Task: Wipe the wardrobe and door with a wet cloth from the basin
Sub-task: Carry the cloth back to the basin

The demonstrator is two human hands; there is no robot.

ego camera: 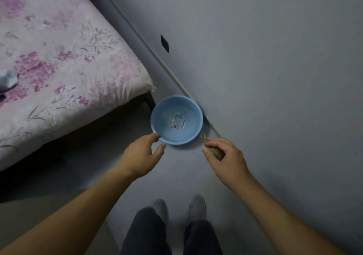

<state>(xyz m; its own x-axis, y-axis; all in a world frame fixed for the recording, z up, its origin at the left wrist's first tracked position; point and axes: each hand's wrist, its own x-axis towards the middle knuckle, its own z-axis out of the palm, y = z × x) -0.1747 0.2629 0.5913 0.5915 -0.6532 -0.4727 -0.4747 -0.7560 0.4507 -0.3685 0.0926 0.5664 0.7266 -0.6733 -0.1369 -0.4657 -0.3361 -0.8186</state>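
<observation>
- The blue basin (189, 135) is sitting on the floor beside the bed (59, 58), seemingly holding shallow water.
- The left hand (141, 154) is hanging open-fingered by its near rim.
- The right hand (225, 158) is gripping a twisted green cloth (215, 152).
- The cloth is looking soft, light and probably damp, so bunching it in the fist suits it.
- I'd guess the basin is light plastic and best taken by the rim.

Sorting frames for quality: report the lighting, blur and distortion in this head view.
Head view: dim, flat, bluish light; dark shadow under the bed; wide-angle distortion stretches the forearms toward the lower corners. Left hand and right hand are slightly motion-blurred, the shoes softer; the basin is the sharpest thing; the green cloth is too soft to detail.
</observation>
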